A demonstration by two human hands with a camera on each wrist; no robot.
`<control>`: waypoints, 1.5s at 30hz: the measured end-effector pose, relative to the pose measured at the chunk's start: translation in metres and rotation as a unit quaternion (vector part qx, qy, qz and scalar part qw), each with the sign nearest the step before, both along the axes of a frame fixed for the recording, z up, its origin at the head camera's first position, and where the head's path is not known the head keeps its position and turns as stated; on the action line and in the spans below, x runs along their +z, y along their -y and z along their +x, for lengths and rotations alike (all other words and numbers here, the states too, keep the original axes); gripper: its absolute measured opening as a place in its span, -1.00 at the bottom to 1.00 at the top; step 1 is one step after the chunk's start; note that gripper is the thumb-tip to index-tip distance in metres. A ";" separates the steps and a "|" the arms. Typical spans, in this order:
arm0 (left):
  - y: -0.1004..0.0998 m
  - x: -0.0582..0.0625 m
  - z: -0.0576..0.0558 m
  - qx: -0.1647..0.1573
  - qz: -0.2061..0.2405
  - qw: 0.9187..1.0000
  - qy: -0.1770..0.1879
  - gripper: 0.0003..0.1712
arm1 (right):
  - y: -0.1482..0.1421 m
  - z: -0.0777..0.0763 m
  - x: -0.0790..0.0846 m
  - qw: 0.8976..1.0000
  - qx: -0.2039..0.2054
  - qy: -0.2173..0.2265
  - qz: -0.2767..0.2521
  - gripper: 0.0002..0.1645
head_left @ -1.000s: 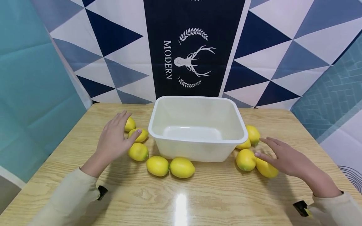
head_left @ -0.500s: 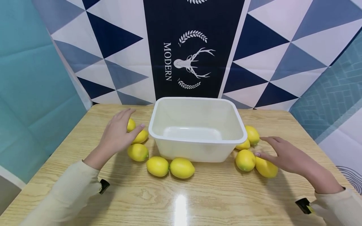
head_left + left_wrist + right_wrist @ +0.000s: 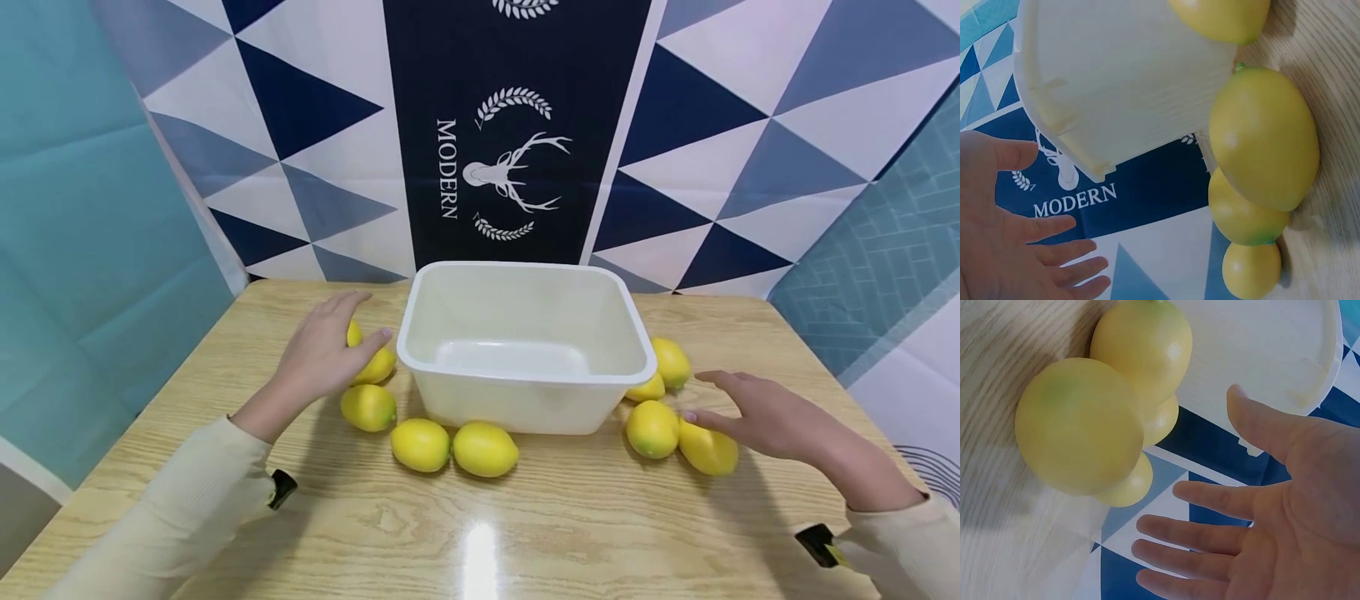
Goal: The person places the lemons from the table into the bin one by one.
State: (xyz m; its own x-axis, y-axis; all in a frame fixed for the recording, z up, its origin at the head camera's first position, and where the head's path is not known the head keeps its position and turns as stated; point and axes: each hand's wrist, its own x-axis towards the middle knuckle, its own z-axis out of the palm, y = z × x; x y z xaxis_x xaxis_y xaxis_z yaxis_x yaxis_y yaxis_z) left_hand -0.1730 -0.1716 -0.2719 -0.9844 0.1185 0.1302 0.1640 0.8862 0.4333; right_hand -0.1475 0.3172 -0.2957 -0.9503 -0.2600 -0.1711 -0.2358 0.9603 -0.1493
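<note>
Since the earlier frames, the left hand (image 3: 318,350) has been brought slightly closer to the white tub (image 3: 510,407), while the right hand (image 3: 780,422) is hardly shifted and the lemons (image 3: 485,449) are left where they were. Three lemons (image 3: 368,407) lie to the left of the tub, four are clustered to its right, and two are placed in front, all on the counter (image 3: 390,537). Nothing is held: both hands are spread, thumbs apart from the straight fingers, and a gap to the fruit is shown in each wrist view. For a secure hold, each hand is best lowered and a single lemon enclosed round its middle, as such rounded fruit could roll and nudge its neighbours. Both palms are turned inward, the forearms slanted in from the near corners.
</note>
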 end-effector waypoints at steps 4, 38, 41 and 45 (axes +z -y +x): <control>-0.001 0.002 -0.001 0.008 0.016 0.999 0.028 -0.20 | -0.001 0.000 -0.001 1.000 0.005 0.009 0.001 -0.05; -0.020 0.031 -0.045 0.052 0.266 0.927 0.258 -0.19 | -0.004 0.003 -0.005 1.000 0.021 0.012 -0.002 -0.13; -0.021 0.031 -0.048 0.051 0.287 0.917 0.272 -0.22 | -0.003 0.002 -0.004 1.000 0.009 0.007 -0.003 -0.16; -0.023 0.031 -0.052 0.048 0.307 0.905 0.291 -0.27 | -0.002 0.002 -0.003 1.000 -0.012 -0.003 -0.005 -0.22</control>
State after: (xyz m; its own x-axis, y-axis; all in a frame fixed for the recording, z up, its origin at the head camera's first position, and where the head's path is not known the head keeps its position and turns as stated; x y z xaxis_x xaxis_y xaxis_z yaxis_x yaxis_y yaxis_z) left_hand -0.2254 -0.1484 -0.2412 -0.9091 0.1102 -0.4018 -0.3158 0.4466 0.8371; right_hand -0.1457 0.3189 -0.2983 -0.9574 -0.2383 -0.1630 -0.2133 0.9643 -0.1568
